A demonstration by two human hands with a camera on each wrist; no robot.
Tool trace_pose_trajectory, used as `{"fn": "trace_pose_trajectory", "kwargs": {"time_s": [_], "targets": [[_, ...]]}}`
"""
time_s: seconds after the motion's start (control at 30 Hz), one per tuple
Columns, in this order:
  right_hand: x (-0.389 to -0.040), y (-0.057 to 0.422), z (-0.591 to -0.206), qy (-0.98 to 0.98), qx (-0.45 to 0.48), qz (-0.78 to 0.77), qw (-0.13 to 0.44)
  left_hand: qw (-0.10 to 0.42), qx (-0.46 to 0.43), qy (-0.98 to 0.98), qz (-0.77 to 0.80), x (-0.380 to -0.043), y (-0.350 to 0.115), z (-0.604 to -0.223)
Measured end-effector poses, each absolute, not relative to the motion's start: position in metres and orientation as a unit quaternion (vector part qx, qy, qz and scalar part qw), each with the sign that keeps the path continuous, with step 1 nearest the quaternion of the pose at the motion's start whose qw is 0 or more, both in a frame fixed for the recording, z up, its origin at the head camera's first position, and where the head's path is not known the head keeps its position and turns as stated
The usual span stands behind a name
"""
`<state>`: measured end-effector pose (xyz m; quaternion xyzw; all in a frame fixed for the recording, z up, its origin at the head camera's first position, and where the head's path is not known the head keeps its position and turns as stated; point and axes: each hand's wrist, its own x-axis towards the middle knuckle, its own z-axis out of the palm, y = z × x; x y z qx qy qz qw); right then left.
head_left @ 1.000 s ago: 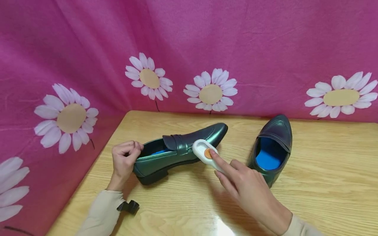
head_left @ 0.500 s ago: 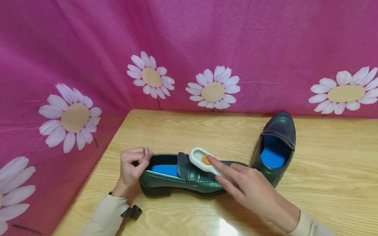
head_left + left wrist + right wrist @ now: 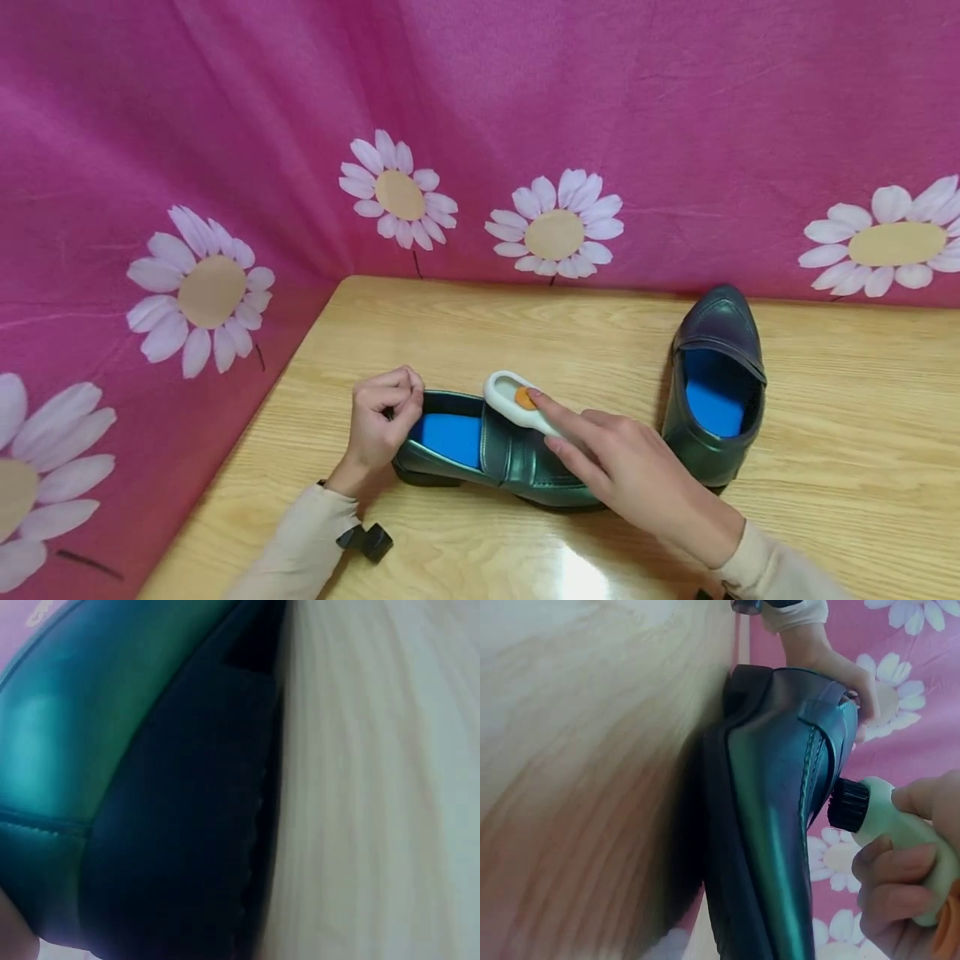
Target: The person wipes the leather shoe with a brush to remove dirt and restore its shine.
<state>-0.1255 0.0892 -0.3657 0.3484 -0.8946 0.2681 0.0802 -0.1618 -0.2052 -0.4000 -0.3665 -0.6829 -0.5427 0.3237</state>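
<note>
The left hand (image 3: 384,417) has its grip clamped on the back rim of the near shoe (image 3: 517,462), fingers curled together over the heel end. That shoe lies crosswise over the worktop (image 3: 840,467), sole down, its opening at the left and its toe pointing right, partly hidden behind the right hand (image 3: 633,471). Its colour runs from dark green to black, and a blue insole (image 3: 450,439) shows in the opening. The right hand's grip is closed round a white brush (image 3: 510,410), with one fingertip on its orange button (image 3: 524,398) and other fingers bent about the handle. The brush is at the shoe's tongue; in the right wrist view its black bristles (image 3: 849,805) come right up to the edge of the upper, though how firmly they meet it cannot be told. To the right of the near shoe, the other shoe (image 3: 718,332) stands upright on its sole, toe towards the pink cloth (image 3: 675,100) with its printed daisies. Both sleeves (image 3: 303,533) are beige.
</note>
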Motion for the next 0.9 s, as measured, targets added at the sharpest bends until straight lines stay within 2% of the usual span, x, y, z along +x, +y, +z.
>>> {"fn": "trace_pose_trajectory", "kwargs": {"time_s": [0.3, 0.57, 0.77, 0.9], "targets": [[-0.125, 0.124, -0.362, -0.903, 0.326, 0.266, 0.084, 0.317, -0.363, -0.683, -0.549, -0.166, -0.155, -0.401], [-0.117, 0.138, -0.368, -0.908, 0.317, 0.263, 0.073, 0.307, -0.369, -0.682, -0.552, -0.167, -0.150, -0.400], [-0.104, 0.135, -0.374, -0.882, 0.380, 0.248, 0.127, 0.357, -0.358, -0.682, -0.529, -0.179, -0.150, -0.400], [-0.107, 0.130, -0.375, -0.873, 0.395, 0.246, 0.146, 0.358, -0.349, -0.678, -0.538, -0.190, -0.160, -0.402]]}}
